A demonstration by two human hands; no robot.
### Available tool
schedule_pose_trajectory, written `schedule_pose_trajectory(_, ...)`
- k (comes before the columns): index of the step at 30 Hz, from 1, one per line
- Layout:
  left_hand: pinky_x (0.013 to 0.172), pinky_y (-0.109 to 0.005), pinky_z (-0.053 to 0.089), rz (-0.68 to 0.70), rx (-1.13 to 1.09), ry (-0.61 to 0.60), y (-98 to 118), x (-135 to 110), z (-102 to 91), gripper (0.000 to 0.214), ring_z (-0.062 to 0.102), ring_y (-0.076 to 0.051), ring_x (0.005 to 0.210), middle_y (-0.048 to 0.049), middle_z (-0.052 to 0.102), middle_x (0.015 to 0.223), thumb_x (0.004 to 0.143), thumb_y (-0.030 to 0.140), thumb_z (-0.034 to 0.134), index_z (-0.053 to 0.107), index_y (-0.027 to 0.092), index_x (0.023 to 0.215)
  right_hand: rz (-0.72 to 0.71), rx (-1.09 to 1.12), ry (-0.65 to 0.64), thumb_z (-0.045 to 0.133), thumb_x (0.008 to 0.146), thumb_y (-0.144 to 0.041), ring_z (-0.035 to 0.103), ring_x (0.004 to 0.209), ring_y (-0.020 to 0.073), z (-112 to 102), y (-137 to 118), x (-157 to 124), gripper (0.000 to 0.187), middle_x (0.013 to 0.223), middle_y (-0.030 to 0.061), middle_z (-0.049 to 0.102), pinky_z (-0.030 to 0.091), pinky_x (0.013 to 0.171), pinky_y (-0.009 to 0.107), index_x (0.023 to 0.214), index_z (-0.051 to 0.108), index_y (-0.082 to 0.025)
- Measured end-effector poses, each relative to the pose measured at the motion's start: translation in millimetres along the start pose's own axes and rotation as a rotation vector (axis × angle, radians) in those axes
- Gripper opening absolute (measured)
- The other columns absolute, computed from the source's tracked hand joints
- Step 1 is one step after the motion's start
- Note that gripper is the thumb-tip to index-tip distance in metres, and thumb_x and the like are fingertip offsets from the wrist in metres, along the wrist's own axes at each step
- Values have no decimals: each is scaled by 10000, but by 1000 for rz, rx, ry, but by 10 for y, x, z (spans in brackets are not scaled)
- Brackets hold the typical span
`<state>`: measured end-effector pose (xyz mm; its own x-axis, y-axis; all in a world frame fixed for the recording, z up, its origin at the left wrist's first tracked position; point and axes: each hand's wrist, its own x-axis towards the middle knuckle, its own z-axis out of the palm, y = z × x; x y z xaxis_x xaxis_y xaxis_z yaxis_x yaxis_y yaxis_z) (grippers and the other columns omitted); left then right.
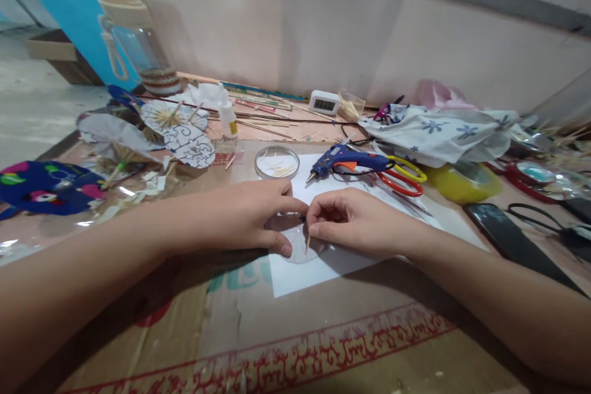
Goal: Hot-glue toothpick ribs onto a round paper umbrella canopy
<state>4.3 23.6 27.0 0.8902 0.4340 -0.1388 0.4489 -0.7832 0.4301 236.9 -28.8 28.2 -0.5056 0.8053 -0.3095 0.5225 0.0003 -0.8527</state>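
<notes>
A thin round disc (295, 245), pale and see-through-looking, lies on a white sheet of paper (286, 283). My left hand (244, 215) reaches over its left side, thumb and forefinger spread apart, the thumb resting at the disc's edge. From the right, my right hand (346, 221) pinches a thin wooden stick (308, 245), its tip pointing down onto the disc. Part of the disc is hidden by my fingers. Just beyond my hands are a blue glue gun (344, 160) and a round clear dish (277, 163) with small sticks in it.
Red-handled scissors (401, 186), yellow tape (464, 181) and a black phone (517, 243) are on the right. Small paper umbrellas (184, 135) crowd the left, near a glue bottle (228, 118) and a glass bottle (143, 43). A white timer (324, 102) stands at the back. Cardboard (194, 332) covers the front.
</notes>
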Motion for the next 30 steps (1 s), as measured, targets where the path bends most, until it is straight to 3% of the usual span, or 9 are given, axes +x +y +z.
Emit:
schedule_pose_trajectory(18,748,-291,405,-20,-63,-32,7,16,-21,463,608,-227,949,-28,626,1057,883,516,806,710,358,1307,23,-9,-35,654,889,-235,615,703,156,-1,-43,3,99,765,8,713,448,640,262,804,688,-198)
schedule_pose_trajectory(30,749,-296,396,-29,-93,-31,12,12,-19,385,598,-228,934,-27,636,1057,875,513,818,714,291,1172,-77,-153,37,645,901,-161,594,676,138,47,-86,-13,99,728,-27,675,429,636,252,815,675,-199)
